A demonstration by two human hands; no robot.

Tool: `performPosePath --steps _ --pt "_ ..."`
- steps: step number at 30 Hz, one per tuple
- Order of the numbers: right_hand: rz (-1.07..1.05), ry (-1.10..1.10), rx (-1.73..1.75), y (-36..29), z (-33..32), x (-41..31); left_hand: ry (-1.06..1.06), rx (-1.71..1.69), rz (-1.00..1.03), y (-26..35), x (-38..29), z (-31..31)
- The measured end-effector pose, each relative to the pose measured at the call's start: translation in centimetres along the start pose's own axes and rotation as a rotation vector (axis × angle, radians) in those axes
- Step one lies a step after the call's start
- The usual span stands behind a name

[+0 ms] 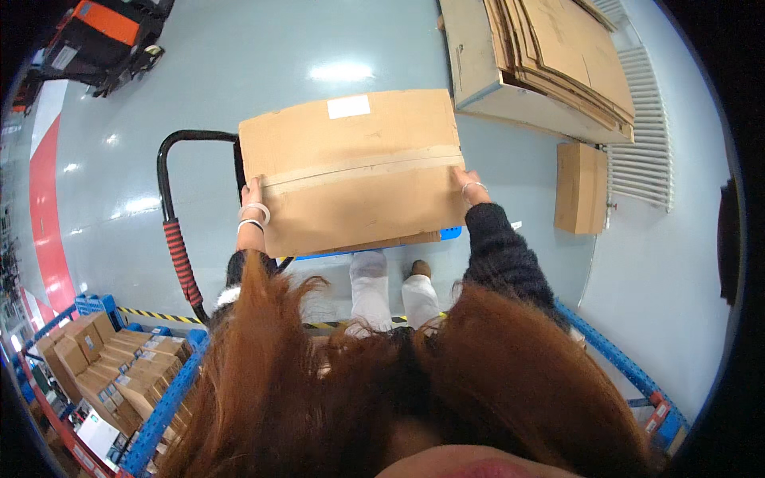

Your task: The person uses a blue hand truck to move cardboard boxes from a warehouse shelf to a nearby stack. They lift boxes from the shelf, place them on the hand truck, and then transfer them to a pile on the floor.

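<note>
A large taped cardboard box with a white label near its far edge is held level between both hands. My left hand grips its left side, with bracelets at the wrist. On the right side, my right hand has its thumb on top near the tape seam; the fingers beneath are hidden. Under the box, parts of a blue platform and a brown cardboard edge show. Whether the box touches them I cannot tell.
A black cart handle with a red-and-black grip rises at left. Flattened cardboard lies on a large pale crate. Another carton stands by the radiator. Blue racking with several cartons is at lower left; an orange-and-black machine stands upper left.
</note>
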State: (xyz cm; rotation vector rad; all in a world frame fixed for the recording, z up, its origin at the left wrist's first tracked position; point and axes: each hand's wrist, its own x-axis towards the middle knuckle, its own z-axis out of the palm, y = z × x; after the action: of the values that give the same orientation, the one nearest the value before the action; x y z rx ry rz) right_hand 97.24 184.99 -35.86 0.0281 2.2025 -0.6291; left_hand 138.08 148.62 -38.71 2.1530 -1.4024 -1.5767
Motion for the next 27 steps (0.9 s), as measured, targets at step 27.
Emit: performPosePath --steps 27 --pt "-0.007 0.194 -0.069 2.8 0.0 1.9 0.192 -0.102 0.111 -1.2 1.7 0.3"
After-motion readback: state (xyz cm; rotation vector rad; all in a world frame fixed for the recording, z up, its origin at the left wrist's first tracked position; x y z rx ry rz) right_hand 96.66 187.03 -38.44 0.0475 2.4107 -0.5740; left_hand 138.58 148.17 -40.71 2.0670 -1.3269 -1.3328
